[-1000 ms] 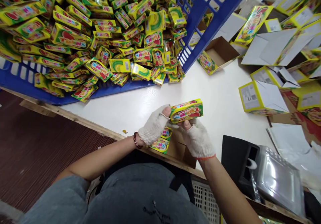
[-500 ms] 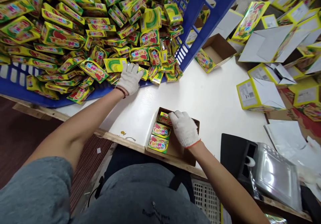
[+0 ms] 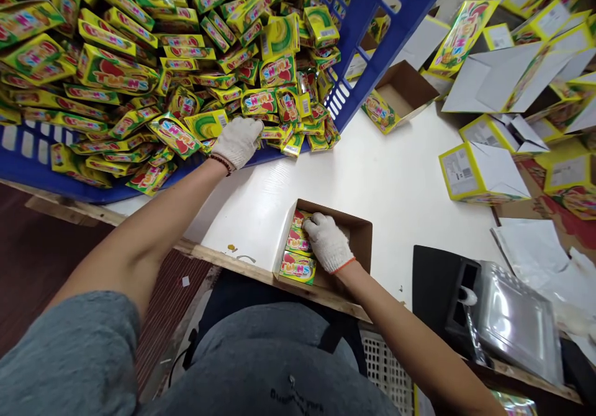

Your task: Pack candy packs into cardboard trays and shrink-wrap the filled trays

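Probably, each pack (image 3: 298,268) is light and stiff, slightly slippery, and may dent; it seems best held by its long sides. The left hand (image 3: 236,143) rests curled over packs at the basket (image 3: 404,31) edge, the right hand (image 3: 328,242) over packs in the carton (image 3: 361,239); I cannot tell their grip.

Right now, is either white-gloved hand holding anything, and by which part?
Can't tell: left hand on piled yellow-green cartons, right hand on cartons inside the brown cardboard box; grips hidden.
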`<state>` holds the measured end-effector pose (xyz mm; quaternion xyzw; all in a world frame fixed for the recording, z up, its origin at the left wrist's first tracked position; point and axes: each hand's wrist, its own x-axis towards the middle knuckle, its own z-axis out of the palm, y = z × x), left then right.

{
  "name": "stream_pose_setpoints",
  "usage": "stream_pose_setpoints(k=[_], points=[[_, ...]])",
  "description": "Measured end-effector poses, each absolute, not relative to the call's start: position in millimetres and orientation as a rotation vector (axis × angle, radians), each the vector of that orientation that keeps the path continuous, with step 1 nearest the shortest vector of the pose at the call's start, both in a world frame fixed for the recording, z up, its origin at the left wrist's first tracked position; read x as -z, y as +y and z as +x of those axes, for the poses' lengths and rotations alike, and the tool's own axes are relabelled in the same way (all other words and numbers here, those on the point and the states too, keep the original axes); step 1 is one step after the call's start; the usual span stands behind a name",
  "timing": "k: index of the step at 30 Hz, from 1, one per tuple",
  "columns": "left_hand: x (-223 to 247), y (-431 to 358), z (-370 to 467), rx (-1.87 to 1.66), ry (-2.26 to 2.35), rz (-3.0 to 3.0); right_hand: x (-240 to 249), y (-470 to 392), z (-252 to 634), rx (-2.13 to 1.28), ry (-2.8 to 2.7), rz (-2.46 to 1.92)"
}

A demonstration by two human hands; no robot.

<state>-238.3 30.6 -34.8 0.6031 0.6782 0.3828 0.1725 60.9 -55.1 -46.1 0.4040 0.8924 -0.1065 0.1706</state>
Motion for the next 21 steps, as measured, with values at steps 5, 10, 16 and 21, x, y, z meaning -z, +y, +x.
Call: stream_pose_setpoints(k=[5,10,16,21], points=[[28,-3,-198,-1.214,1.916,1.524,56,-55,77,0.508,2.647,1.062],[19,-59,-138,-1.26,1.45,1.131,51,-44,92,1.047,2.826,1.213],[14,-101,-91,-1.12,1.291,1.274,12,-37,114,1.841,2.744,1.656],[11,-87,-109,-1.004,1.533,1.763,-28,-35,142,1.338,2.771,1.175]])
